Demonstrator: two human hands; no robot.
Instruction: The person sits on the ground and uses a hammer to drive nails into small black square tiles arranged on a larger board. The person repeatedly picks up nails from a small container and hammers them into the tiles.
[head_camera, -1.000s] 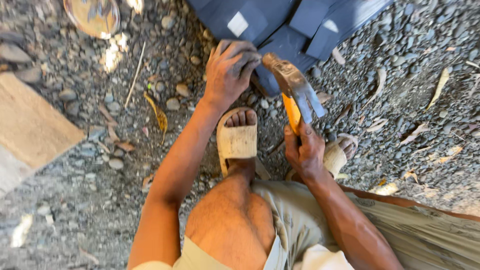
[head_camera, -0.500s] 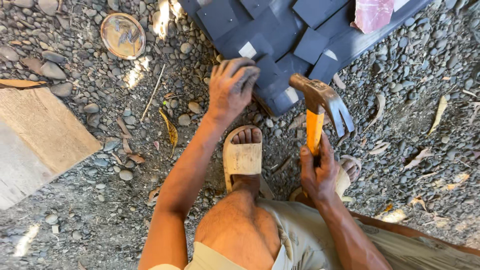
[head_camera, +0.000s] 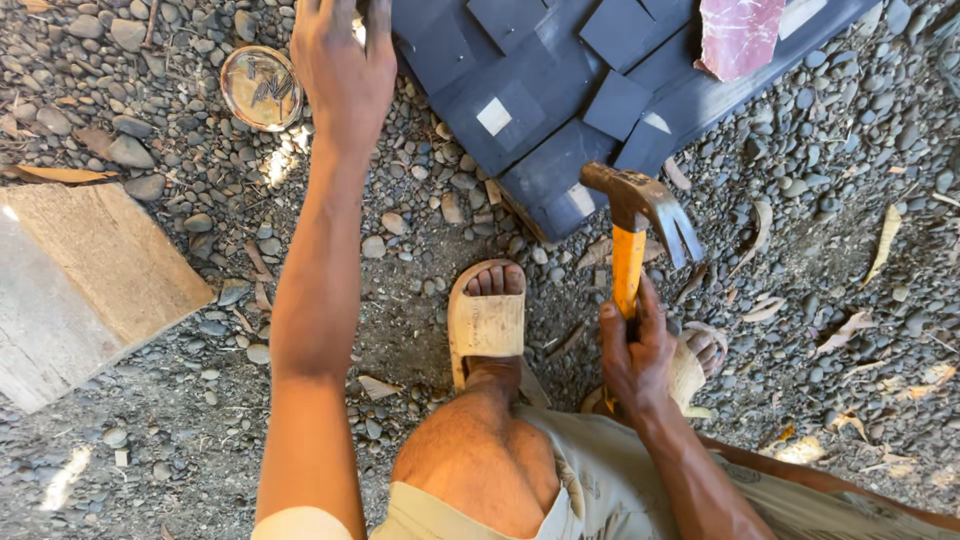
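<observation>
The person is wearing tan shorts (head_camera: 600, 500) and tan slide sandals (head_camera: 487, 325) with open toes. Both arms are showing bare, with a bit of a pale sleeve (head_camera: 295, 522) peeking at the left shoulder.

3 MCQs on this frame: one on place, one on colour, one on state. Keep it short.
1. Where is the round tin lid?
A. left of the left hand
B. under the hammer
C. on the wooden board

2. What colour is the hammer handle?
A. blue
B. orange
C. white

3. What is the right hand doing?
A. lying flat on gravel
B. gripping the hammer handle
C. holding a stone

Answers: 1 A, the lid lies on the gravel beside that hand. 2 B, orange shows above the fist. 3 B, fingers wrap the handle.
</observation>
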